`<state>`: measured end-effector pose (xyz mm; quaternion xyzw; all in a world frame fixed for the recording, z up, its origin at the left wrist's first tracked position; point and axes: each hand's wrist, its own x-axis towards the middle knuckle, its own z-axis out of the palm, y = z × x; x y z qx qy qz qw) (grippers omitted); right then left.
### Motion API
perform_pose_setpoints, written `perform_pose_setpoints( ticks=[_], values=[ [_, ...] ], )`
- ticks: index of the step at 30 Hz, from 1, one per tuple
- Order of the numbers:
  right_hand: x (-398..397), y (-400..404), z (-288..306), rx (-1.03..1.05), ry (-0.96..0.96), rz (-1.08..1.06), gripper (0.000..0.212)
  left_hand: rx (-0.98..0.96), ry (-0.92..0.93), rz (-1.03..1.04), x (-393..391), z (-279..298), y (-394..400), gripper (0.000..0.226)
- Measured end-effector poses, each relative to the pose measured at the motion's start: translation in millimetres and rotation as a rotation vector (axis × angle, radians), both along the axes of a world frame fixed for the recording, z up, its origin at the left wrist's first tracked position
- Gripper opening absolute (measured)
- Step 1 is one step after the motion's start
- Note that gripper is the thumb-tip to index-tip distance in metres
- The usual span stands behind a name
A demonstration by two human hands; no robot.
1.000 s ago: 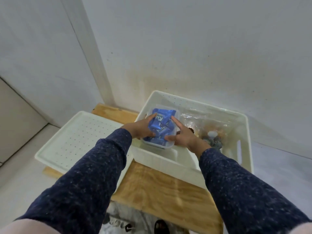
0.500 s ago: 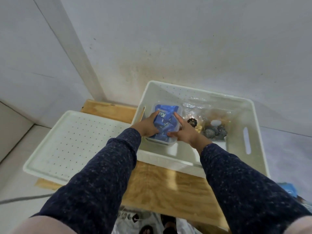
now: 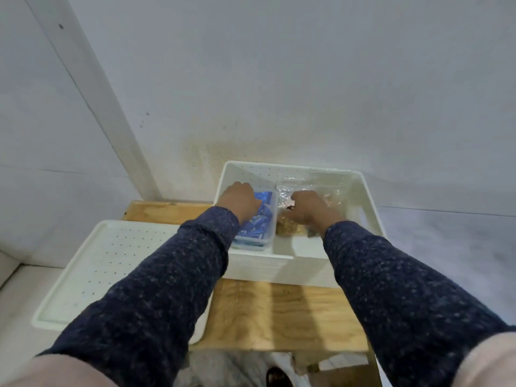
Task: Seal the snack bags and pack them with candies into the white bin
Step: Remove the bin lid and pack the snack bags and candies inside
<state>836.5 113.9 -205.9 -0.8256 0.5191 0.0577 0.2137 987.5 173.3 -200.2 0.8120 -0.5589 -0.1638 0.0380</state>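
The white bin (image 3: 293, 167) stands on a wooden table against the wall. In its left half sits a clear box of blue candies (image 3: 261, 226). My left hand (image 3: 240, 201) lies over the box's far left side, fingers curled down around it. Clear snack bags (image 3: 290, 188) holding nuts and other snacks (image 3: 287, 229) fill the bin's right half. My right hand (image 3: 310, 209) is down on those bags, knuckles up. Its fingertips are hidden behind the back of the hand.
A white perforated tray (image 3: 111, 261) lies to the left, overhanging the wooden table (image 3: 279, 311). The wall rises right behind the bin. The table's front edge is near my body, with floor clutter below it.
The candy box has come down from above the bin's front onto the bin floor at left. My right hand has left the box and moved right onto the snack bags.
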Motion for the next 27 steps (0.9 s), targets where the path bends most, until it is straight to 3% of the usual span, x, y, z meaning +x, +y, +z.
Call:
perform_pose_setpoints(
  ticks=[6, 15, 22, 27],
  values=[
    [-53.1, 21.2, 42.5, -0.136, 0.032, -0.120, 0.050, -0.073, -0.154, -0.153, -34.3, 38.9, 12.7, 0.054],
    [-160.3, 37.3, 70.9, -0.293, 0.048, -0.261, 0.051, -0.195, -0.114, -0.269, -116.0, 67.7, 18.7, 0.057],
    [-266.2, 46.0, 35.4, -0.244, -0.072, -0.354, 0.060, -0.181, 0.027, -0.271, -214.1, 32.8, 19.0, 0.050],
    [-349.5, 56.6, -21.0, -0.160, -0.136, -0.338, 0.065, -0.206, 0.135, -0.228, -294.2, -31.3, 32.3, 0.062]
  ],
)
